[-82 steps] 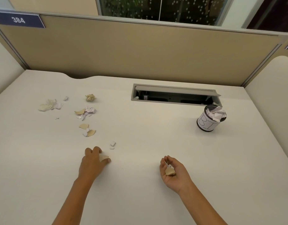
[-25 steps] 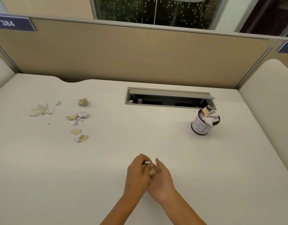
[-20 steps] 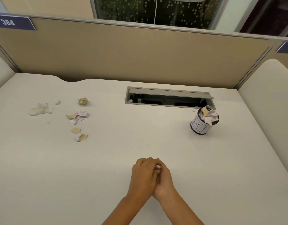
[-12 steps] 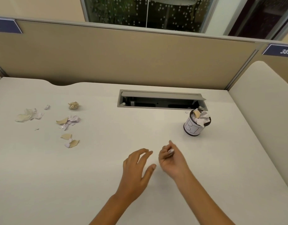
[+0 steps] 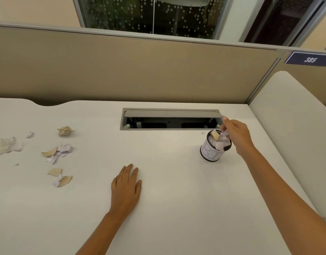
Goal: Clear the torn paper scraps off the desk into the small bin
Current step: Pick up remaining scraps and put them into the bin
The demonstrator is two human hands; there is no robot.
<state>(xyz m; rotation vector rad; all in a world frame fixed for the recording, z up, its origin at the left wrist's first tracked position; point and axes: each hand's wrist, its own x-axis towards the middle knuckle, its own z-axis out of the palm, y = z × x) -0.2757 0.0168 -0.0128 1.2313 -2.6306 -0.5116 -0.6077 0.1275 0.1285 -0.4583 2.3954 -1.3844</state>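
Observation:
The small bin (image 5: 212, 153), a dark cup wrapped in white paper, stands right of centre on the desk and is stuffed with scraps. My right hand (image 5: 235, 135) hovers at its rim, fingers pinched on a white paper scrap (image 5: 224, 133) over the opening. My left hand (image 5: 126, 186) lies flat on the desk, palm down, holding nothing. Torn paper scraps lie at the left: a crumpled tan ball (image 5: 64, 130), a tan and lilac pile (image 5: 57, 150), a nearer pair of tan pieces (image 5: 60, 178), and a pale pile (image 5: 5, 147) at the edge.
An open cable hatch (image 5: 170, 118) is sunk into the desk behind the bin. One tiny scrap (image 5: 202, 133) lies beside the bin. A tan partition (image 5: 140, 70) closes the back, and a white side panel (image 5: 287, 116) closes the right.
The hands met at the desk's middle and the left passed its scraps to the right. The right hand then reached out to the bin; the left settled flat on the desk.

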